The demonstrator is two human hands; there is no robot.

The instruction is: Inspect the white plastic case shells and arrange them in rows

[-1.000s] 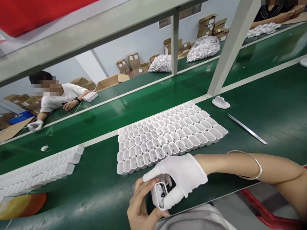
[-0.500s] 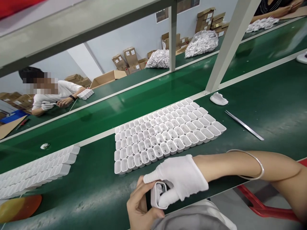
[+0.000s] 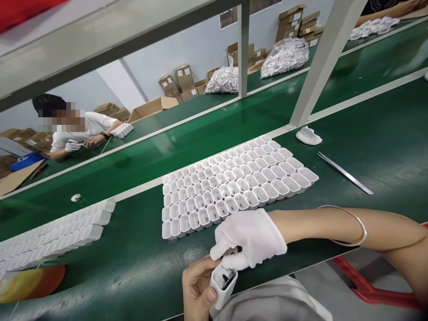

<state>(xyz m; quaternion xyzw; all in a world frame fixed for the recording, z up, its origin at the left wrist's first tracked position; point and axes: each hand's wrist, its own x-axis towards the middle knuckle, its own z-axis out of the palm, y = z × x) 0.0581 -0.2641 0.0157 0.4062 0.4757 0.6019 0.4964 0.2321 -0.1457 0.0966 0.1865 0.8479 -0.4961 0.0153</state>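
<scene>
My bare left hand (image 3: pixel 199 285) is wrapped round a small white plastic case (image 3: pixel 224 299) and holds it tilted over the front edge of the bench. Through the case's open end a dark part and some thin metal-looking pieces (image 3: pixel 224 277) show inside. My right hand (image 3: pixel 249 238), in a white glove with bare wrist, is curled at the upper rim of the same case, its thumb and forefinger against it. Whatever lies between those gloved fingertips is partly hidden. Just beyond stand rows of similar open white cases (image 3: pixel 234 185), some with small dark slots inside.
Metal tweezers (image 3: pixel 344 173) and a crumpled white piece (image 3: pixel 309 135) lie at right. More white cases (image 3: pixel 67 236) stand at left by a yellow-orange object (image 3: pixel 33 284). A grey frame post (image 3: pixel 329 64) rises behind. Across the green bench, a co-worker (image 3: pixel 85 129) sits near bagged parts (image 3: pixel 286 57).
My right thumb has come out of the case's opening to its rim. The case has turned and tilted, so its inside now shows. The camera view has shifted slightly.
</scene>
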